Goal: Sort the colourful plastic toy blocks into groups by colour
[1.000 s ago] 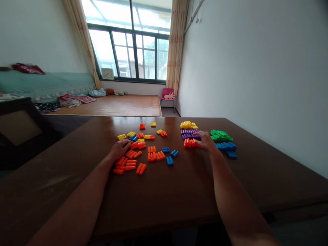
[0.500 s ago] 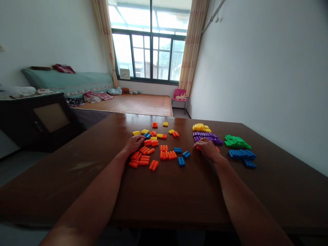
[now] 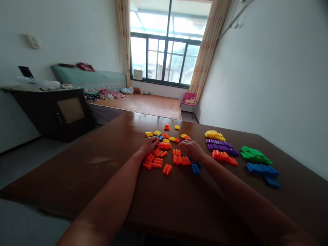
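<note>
Small plastic tube-shaped pieces lie in clusters on the brown table [image 3: 107, 184]. My left hand [image 3: 150, 145] rests palm down at the left of the clusters, its loosely bent fingers against the blue pieces [image 3: 160, 137]; nothing shows in its grasp. Below its fingers are loose orange pieces [image 3: 153, 160]. My right hand [image 3: 192, 148] hovers with fingers apart over the middle group, just above a block of orange pieces [image 3: 181, 160]. Its forearm partly covers some blue pieces [image 3: 195, 168]. Close to its fingertips lie yellow-and-orange pieces [image 3: 185, 136].
At the right stand sorted rows: yellow [image 3: 215, 135], purple [image 3: 222, 147], orange [image 3: 224, 157], green [image 3: 256, 155] and blue [image 3: 263, 169]. Beyond the table are a bed [image 3: 151, 104], a pink chair [image 3: 188, 99] and a dark cabinet [image 3: 51, 112].
My right hand has left the sorted rows and moved left to the middle clusters. An orange row now shows where it was. The view has turned left; my left hand stays by the blue pieces.
</note>
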The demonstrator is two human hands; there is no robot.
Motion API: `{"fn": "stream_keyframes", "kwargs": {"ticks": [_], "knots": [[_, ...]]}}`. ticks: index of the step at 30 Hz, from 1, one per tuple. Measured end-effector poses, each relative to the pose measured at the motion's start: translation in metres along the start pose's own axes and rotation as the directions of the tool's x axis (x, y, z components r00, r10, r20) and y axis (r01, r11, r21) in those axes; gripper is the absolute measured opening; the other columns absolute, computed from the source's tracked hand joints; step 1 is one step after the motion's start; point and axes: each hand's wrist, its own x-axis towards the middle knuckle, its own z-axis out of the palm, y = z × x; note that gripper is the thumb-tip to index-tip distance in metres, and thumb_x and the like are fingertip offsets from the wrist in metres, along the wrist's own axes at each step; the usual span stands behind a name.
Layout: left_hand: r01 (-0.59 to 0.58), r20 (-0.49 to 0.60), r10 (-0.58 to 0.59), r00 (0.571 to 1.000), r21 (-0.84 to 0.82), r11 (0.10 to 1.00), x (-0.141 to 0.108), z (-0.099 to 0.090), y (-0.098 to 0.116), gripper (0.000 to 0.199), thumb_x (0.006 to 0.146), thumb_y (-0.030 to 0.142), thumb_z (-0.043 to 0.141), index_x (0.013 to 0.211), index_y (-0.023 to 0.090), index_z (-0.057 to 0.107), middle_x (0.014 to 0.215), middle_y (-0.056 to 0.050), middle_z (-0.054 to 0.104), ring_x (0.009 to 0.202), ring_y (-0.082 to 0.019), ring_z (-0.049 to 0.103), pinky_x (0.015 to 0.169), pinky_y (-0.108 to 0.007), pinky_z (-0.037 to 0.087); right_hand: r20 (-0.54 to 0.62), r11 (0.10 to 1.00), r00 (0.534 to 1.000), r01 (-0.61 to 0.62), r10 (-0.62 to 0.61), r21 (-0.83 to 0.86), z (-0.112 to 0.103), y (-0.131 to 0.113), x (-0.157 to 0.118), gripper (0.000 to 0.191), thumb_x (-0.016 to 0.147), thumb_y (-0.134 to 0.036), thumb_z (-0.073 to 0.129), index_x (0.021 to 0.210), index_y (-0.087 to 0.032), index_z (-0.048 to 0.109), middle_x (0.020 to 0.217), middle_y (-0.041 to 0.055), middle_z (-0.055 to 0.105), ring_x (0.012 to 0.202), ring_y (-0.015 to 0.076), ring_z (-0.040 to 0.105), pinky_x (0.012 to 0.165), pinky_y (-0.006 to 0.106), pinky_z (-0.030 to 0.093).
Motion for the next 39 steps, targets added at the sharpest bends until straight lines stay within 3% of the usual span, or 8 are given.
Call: {"fn": "stream_keyframes", "kwargs": {"ticks": [6, 11, 15, 18, 22, 26, 31, 39], "knots": [[0.035, -0.017, -0.036, 0.999, -0.072, 0.997, 0.003, -0.002, -0.003, 0.030, 0.087, 0.028, 0.046, 0.103, 0.020, 0.070, 0.086, -0.001, 0.075, 0.083, -0.016, 0.067, 0.077, -0.024, 0.049, 0.166, 0.966, 0.952, -0.247, 0.256, -0.073, 0.022, -0.036, 0.069, 0.038, 0.087, -0.051, 0.053, 0.103, -0.019, 0.063, 0.102, 0.0107, 0.070, 0.092, 0.0231, 0.064, 0.074, 0.030, 0.045], [0.047, -0.019, -0.049, 0.999, -0.085, 0.995, 0.004, 0.000, -0.004, 0.030, 0.086, 0.029, 0.048, 0.103, 0.020, 0.070, 0.089, -0.002, 0.075, 0.083, -0.017, 0.068, 0.076, -0.025, 0.049, 0.146, 0.974, 0.966, -0.221, 0.213, 0.043, 0.038, -0.041, 0.070, 0.034, 0.080, -0.044, 0.063, 0.105, -0.021, 0.061, 0.105, 0.0075, 0.069, 0.096, 0.0213, 0.064, 0.077, 0.028, 0.046], [0.066, -0.005, -0.066, 0.998, -0.095, 0.993, 0.004, -0.001, -0.004, 0.032, 0.085, 0.032, 0.048, 0.106, 0.019, 0.069, 0.089, -0.002, 0.075, 0.081, -0.017, 0.068, 0.073, -0.025, 0.049, -0.025, 0.965, 0.982, -0.178, 0.186, 0.192, 0.015, -0.026, 0.041, 0.031, 0.077, -0.032, 0.066, 0.105, -0.022, 0.060, 0.101, 0.0044, 0.069, 0.092, 0.0182, 0.063, 0.079, 0.027, 0.047], [0.066, 0.014, -0.065, 0.998, -0.090, 0.994, 0.005, -0.002, -0.005, 0.034, 0.086, 0.034, 0.046, 0.107, 0.019, 0.068, 0.090, -0.002, 0.075, 0.081, -0.018, 0.068, 0.071, -0.026, 0.050, -0.105, 0.962, 0.978, -0.154, 0.181, 0.224, -0.014, -0.003, -0.004, 0.027, 0.076, -0.026, 0.064, 0.102, -0.023, 0.060, 0.101, 0.0031, 0.068, 0.091, 0.0176, 0.063, 0.080, 0.028, 0.047], [0.050, 0.015, -0.050, 0.999, -0.022, 0.998, 0.009, -0.001, -0.009, 0.035, 0.085, 0.038, 0.047, 0.108, 0.021, 0.068, 0.091, -0.001, 0.075, 0.083, -0.019, 0.068, 0.073, -0.027, 0.050, -0.003, 0.955, 0.970, -0.239, 0.243, 0.178, -0.041, 0.037, -0.085, 0.027, 0.074, -0.025, 0.062, 0.102, -0.023, 0.062, 0.096, 0.0031, 0.068, 0.087, 0.0183, 0.062, 0.075, 0.029, 0.048], [0.059, 0.018, -0.059, 0.998, 0.022, 0.998, 0.009, -0.002, -0.008, 0.035, 0.084, 0.038, 0.048, 0.107, 0.022, 0.068, 0.093, -0.003, 0.075, 0.086, -0.021, 0.068, 0.077, -0.029, 0.050, 0.079, 0.944, 0.958, -0.286, 0.277, 0.163, -0.043, 0.069, -0.141, 0.025, 0.075, -0.026, 0.061, 0.099, -0.022, 0.067, 0.098, 0.0057, 0.068, 0.091, 0.0206, 0.062, 0.082, 0.034, 0.048], [0.029, 0.027, -0.029, 0.999, -0.020, 0.999, 0.004, -0.008, -0.001, 0.037, 0.084, 0.040, 0.047, 0.108, 0.020, 0.068, 0.093, -0.004, 0.075, 0.089, -0.021, 0.069, 0.081, -0.029, 0.050, 0.033, 0.946, 0.971, -0.237, 0.235, 0.220, -0.037, 0.085, -0.153, 0.020, 0.075, -0.025, 0.062, 0.093, -0.022, 0.070, 0.106, 0.0069, 0.068, 0.103, 0.0229, 0.059, 0.098, 0.041, 0.041], [0.048, 0.038, -0.048, 0.998, 0.002, 0.999, 0.005, -0.009, -0.001, 0.037, 0.083, 0.041, 0.048, 0.108, 0.022, 0.067, 0.093, -0.003, 0.076, 0.090, -0.022, 0.069, 0.081, -0.030, 0.051, -0.031, 0.907, 0.933, -0.341, 0.359, 0.245, -0.034, 0.095, -0.159, 0.019, 0.075, -0.026, 0.062, 0.090, -0.021, 0.071, 0.090, 0.0054, 0.066, 0.074, 0.0160, 0.060, 0.074, 0.031, 0.049]]}}
